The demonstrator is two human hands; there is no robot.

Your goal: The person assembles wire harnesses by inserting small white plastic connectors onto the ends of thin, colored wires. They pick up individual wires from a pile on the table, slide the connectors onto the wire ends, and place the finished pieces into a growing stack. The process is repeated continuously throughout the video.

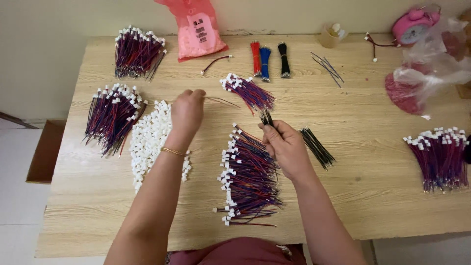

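Note:
My left hand hovers over the table beside a pile of small white plastic connectors, pinching a thin wire that trails to the right. My right hand grips a small bunch of thin black wires, their ends poking up past my fingers. Below and between my hands lies a heap of red-and-blue wires with white connectors. Another such bundle lies just above my right hand. A loose group of black wires lies to the right of that hand.
On the wooden table are more finished wire bundles at the left, back left and right edge. Red, blue and black wire bunches, a pink bag, a pink alarm clock and clear plastic bags sit at the back.

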